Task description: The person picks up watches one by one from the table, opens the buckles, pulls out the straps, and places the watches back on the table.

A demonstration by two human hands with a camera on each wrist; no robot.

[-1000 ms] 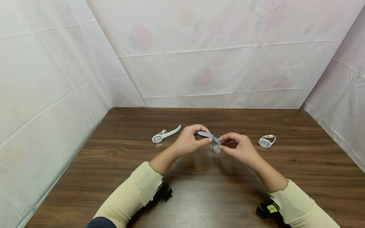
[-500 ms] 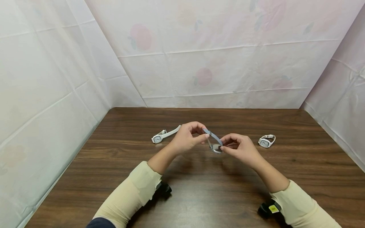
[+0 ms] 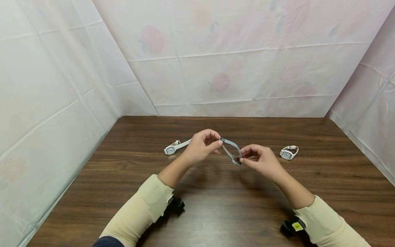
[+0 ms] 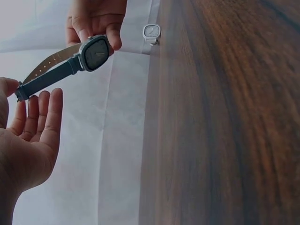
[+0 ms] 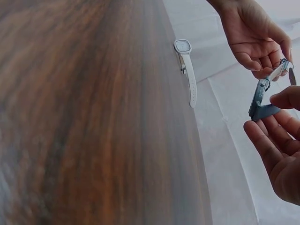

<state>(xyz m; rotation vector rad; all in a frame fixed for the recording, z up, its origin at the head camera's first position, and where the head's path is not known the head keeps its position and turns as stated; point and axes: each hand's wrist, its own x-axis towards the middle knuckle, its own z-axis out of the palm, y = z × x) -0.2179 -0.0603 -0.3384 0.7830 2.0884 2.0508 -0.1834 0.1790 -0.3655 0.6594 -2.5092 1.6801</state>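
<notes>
Blue-strapped watch [image 4: 70, 67], one; left hand [image 3: 201, 148] pinched its buckle end, right hand [image 3: 260, 160] its lower case end; long axis slanted between them.

So there's a dusty-blue, square-faced strap watch [image 4: 65, 70], two squarish white wristwatches [image 3: 170, 150] [image 3: 286, 155], a streaky dark-brown wooden table [image 3: 203, 219], cream fabric sleeves [image 3: 139, 206], whitish cloth walls [image 3: 247, 37] with faded pink fruit prints [image 3: 221, 83].
</notes>
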